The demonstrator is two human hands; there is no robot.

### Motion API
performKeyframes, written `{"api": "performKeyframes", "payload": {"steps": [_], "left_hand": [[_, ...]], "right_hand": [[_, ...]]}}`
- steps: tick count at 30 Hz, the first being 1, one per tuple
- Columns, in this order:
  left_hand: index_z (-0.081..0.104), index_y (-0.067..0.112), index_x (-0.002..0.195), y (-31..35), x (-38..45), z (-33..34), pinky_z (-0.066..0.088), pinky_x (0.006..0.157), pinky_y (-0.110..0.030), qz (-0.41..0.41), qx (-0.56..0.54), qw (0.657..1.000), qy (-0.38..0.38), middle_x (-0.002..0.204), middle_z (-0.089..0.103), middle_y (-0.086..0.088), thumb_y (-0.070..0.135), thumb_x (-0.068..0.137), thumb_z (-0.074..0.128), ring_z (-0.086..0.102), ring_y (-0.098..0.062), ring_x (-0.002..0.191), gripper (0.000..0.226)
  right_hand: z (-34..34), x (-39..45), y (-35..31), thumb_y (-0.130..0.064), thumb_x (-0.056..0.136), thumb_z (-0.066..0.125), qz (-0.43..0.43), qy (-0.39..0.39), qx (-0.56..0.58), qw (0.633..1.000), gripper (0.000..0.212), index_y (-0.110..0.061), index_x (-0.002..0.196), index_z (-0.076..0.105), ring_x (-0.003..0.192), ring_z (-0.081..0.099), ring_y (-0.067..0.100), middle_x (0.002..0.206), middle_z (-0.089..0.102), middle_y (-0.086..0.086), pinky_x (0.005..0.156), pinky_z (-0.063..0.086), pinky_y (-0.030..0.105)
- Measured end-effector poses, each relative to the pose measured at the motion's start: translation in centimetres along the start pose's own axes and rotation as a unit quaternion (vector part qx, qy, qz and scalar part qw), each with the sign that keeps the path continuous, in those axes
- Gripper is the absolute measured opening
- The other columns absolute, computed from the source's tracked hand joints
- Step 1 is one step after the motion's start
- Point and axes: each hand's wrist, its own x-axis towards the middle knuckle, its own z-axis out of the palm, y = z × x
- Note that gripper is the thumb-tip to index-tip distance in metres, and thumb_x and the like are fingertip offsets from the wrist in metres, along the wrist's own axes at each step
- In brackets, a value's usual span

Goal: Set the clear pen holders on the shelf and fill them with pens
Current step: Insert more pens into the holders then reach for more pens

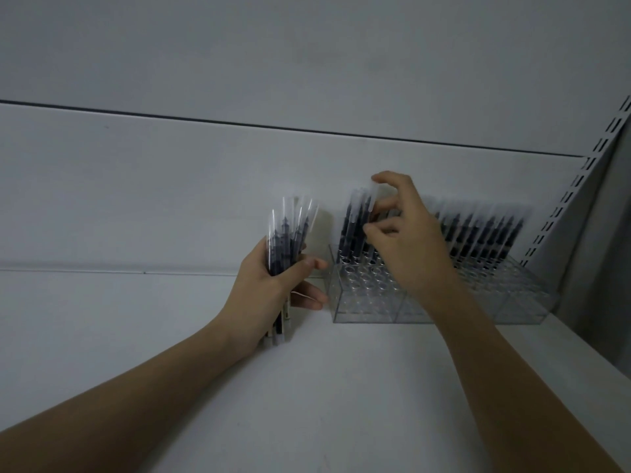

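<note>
Pinching pen (370, 203) in right hand (406, 240)

No readable text, labels or numbers anywhere.

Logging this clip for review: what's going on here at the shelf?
A person is stocking clear pen holders on a white shelf. The left hand grips a bundle of pens, while the right hand pinches a pen at the holder's back row. Back rows hold pens; many front holes are empty.

Pale back wall panel (239, 186); slotted metal upright (577, 186) at right
</note>
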Motion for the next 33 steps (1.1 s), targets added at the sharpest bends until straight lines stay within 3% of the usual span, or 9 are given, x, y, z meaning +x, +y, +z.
{"api": "performKeyframes", "payload": {"steps": [4,9,11,18,26,30,33], "left_hand": [[0.051,0.006,0.108,-0.1,0.0,0.0,0.057,0.057,-0.035,0.001,0.004,1.0,0.0,0.096,0.074,-0.012,0.001,0.096,0.058,0.067,-0.035,0.061,0.015],[0.053,0.005,0.106,-0.1,0.1,0.1,0.058,0.056,-0.035,0.005,0.01,1.0,0.006,0.094,0.073,-0.012,0.0,0.095,0.059,0.066,-0.033,0.059,0.013],[0.053,0.005,0.105,-0.1,0.1,0.1,0.057,0.055,-0.034,0.005,0.007,1.0,0.006,0.091,0.073,-0.012,0.0,0.095,0.059,0.065,-0.032,0.058,0.013],[0.053,0.002,0.108,-0.2,0.1,0.0,0.056,0.054,-0.034,0.002,0.011,1.0,0.013,0.091,0.07,-0.016,-0.002,0.094,0.06,0.065,-0.032,0.057,0.016],[0.053,0.0,0.11,-0.2,0.1,0.1,0.055,0.053,-0.032,0.003,0.018,1.0,0.013,0.086,0.069,-0.012,-0.004,0.094,0.058,0.064,-0.03,0.055,0.017],[0.053,0.0,0.11,0.0,0.0,0.1,0.056,0.054,-0.033,0.004,0.015,1.0,0.01,0.086,0.07,-0.011,-0.003,0.094,0.058,0.064,-0.03,0.056,0.017],[0.053,0.0,0.11,0.1,-0.1,0.1,0.056,0.055,-0.034,0.005,0.011,1.0,-0.002,0.088,0.073,-0.011,0.0,0.095,0.058,0.064,-0.031,0.057,0.016]], "right_hand": [[-0.4,0.1,-0.1,-0.003,0.093,0.061,-0.003,0.011,0.0,1.0,0.046,-0.035,0.123,0.048,0.076,0.068,0.01,0.094,0.058,-0.009,0.06,0.051,0.016],[-0.3,0.1,-0.3,-0.011,0.094,0.064,-0.018,0.034,0.011,0.999,0.032,-0.033,0.112,0.049,0.073,0.068,0.021,0.086,0.059,-0.003,0.064,0.058,0.025],[-0.1,0.1,-0.3,-0.009,0.095,0.063,-0.026,0.041,0.0,0.999,0.03,-0.029,0.114,0.05,0.073,0.068,0.02,0.085,0.059,-0.005,0.065,0.059,0.028],[0.4,-0.2,-0.6,-0.004,0.095,0.06,-0.049,0.066,-0.037,0.996,0.031,-0.023,0.118,0.052,0.081,0.062,0.005,0.093,0.056,-0.006,0.069,0.055,0.017],[0.7,-0.5,-0.2,-0.004,0.093,0.063,-0.023,0.046,-0.072,0.996,0.03,-0.022,0.115,0.054,0.063,0.058,0.007,0.077,0.059,-0.005,0.061,0.052,0.019],[0.6,-0.3,-0.3,-0.008,0.091,0.066,-0.037,0.081,-0.068,0.994,0.028,-0.023,0.114,0.059,0.071,0.061,0.013,0.088,0.059,0.0,0.07,0.056,0.027],[0.5,-0.3,-1.1,-0.014,0.093,0.064,-0.052,0.123,-0.036,0.99,0.026,-0.022,0.117,0.059,0.074,0.06,0.011,0.093,0.059,0.0,0.071,0.055,0.026]]}}
